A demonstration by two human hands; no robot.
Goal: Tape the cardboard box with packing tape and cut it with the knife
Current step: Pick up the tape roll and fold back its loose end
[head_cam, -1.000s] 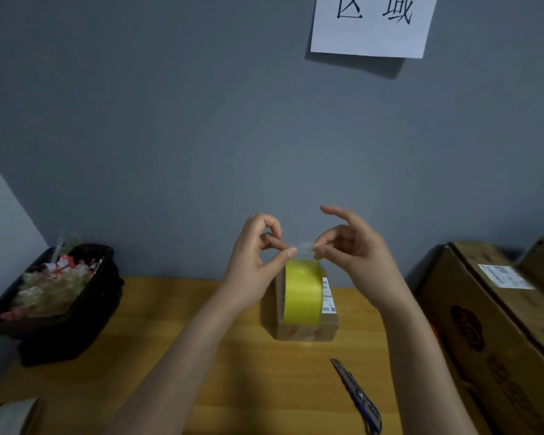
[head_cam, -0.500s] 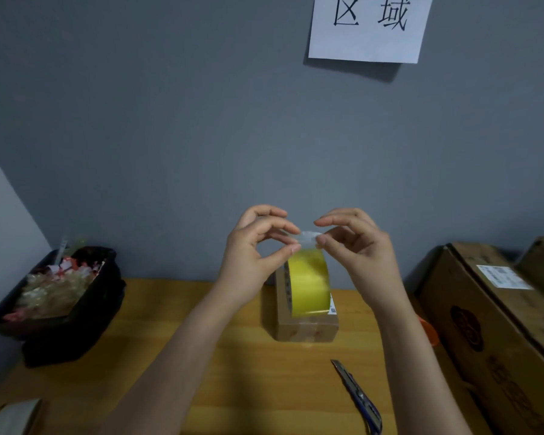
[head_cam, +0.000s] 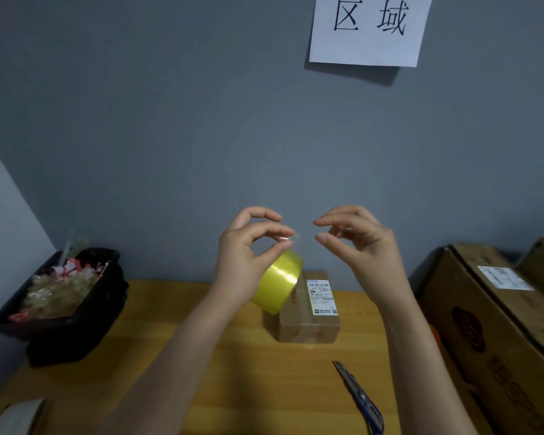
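Note:
A yellow roll of packing tape [head_cam: 278, 282] hangs tilted in the air above the wooden table [head_cam: 220, 365]. My left hand [head_cam: 248, 259] pinches the tape's clear loose end between thumb and forefinger. My right hand [head_cam: 355, 246] is just right of that end, fingers curled and apart, not touching the tape. Behind the roll sits a small cardboard box [head_cam: 308, 323] with a white label on top. A blue utility knife [head_cam: 360, 398] lies on the table in front of the box, to its right.
A black bin [head_cam: 73, 318] of tape and paper scraps stands at the left. Large cardboard boxes [head_cam: 496, 324] line the right edge. Another tape roll [head_cam: 16, 416] lies at the bottom left. A paper sign [head_cam: 369, 28] hangs on the grey wall.
Both hands held the tape end with the roll upright before. My right hand has now let go and drawn right, and the roll has swung tilted to the left under my left hand.

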